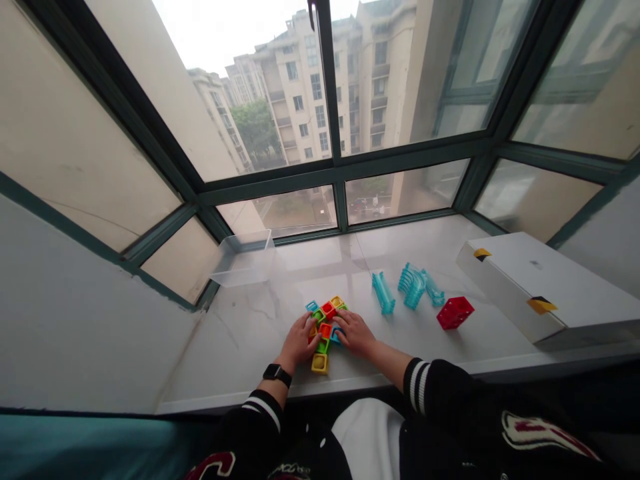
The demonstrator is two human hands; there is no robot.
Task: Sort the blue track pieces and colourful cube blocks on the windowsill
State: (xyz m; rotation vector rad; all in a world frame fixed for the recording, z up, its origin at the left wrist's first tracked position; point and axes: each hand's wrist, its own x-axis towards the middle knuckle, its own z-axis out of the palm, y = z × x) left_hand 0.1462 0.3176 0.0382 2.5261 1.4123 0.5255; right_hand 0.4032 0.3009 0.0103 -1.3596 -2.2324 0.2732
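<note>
Blocks [325,331] in a joined cluster, mid-sill near front edge, b/w both hands: red, orange, yellow, green, blue. L hand [299,340] on cluster's left side, fingers bent over it, thumb toward middle; R hand [354,332] on right side, fingertips on the blocks. Both touching; can't tell if either is actually gripping or just resting. Hands hide some blocks. Yellow block [319,363] at near end, uncovered.

Around, on pale sill [425,350]: clear tub [244,270] far L, by the window frame [270,181]. To R of blocks, 3 aqua tracks: one [383,293] apart, other two [413,287] close together, can't tell if joined. Red cube [455,313] w/ holes just R of them, b/w tracks & white box [545,280]. Box fills R end of sill, w/ 2 yellow/black tabs [543,305]. Nothing stands b/w R hand & nearest track.

Writing: small grey mark on box lid, too small to read. Jacket [450,387] has a "C"-like patch on L, another patch on R sleeve, illegible; small lettering at front hem, unclear. Watch [277,375] on L wrist, screen dark, no brand legible.
</note>
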